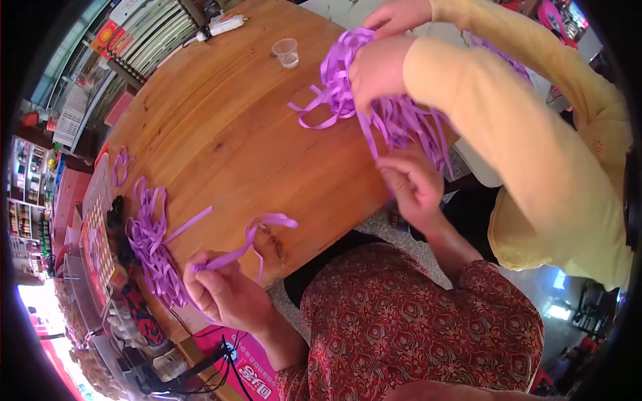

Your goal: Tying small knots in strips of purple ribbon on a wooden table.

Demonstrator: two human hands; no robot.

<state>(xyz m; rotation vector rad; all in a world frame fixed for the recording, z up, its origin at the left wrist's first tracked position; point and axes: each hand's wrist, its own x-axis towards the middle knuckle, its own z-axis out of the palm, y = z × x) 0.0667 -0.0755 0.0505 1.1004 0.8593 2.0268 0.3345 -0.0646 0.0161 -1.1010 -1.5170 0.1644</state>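
My left hand [226, 293] is closed, pinching a purple ribbon [251, 244] whose loose end curls over the table's near edge. Just left of it lies a heap of purple ribbons [152, 250], some hanging over the edge. My right hand [413, 186] is closed at the lower ends of a large purple ribbon bunch [342, 70], with a strand at its thumb and fingertips. A person in yellow sleeves beside me grips that bunch from above with both hands [381, 70].
The round wooden table [227, 154] fills the middle. On it stand a small clear plastic cup [286, 52] and, at the far edge, a white glue gun [224, 27]. A small purple ribbon loop [122, 166] lies at the left. Black cables [217, 367] run below my left forearm.
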